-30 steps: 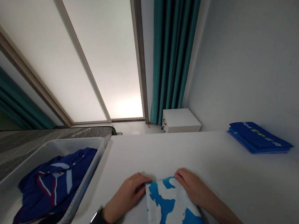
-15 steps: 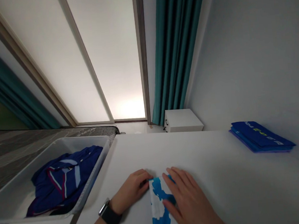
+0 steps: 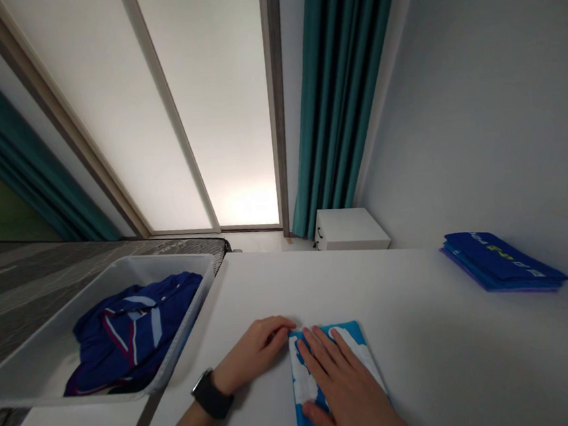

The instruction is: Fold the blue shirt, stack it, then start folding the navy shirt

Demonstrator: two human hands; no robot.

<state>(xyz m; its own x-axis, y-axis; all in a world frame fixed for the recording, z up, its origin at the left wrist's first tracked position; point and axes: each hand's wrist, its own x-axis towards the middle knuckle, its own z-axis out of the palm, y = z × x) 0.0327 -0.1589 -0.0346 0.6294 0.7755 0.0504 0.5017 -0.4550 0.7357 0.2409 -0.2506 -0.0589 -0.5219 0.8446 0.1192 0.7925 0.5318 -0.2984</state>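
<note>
My right hand (image 3: 343,387) lies flat, fingers spread, on the folded blue-and-white cloth (image 3: 347,331); my left hand (image 3: 256,351) curls against its left edge on the table (image 3: 450,357), though I can't tell if it grips.

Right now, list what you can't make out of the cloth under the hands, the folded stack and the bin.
All from the head view:
The blue-and-white cloth: the right hand covers its middle, and the bottom frame edge cuts off its near end.
The folded blue stack: its lettering is too small and slanted to read.
The white bin: the left frame edge cuts off its end.
The navy garment: its own folds hide its shape.
</note>
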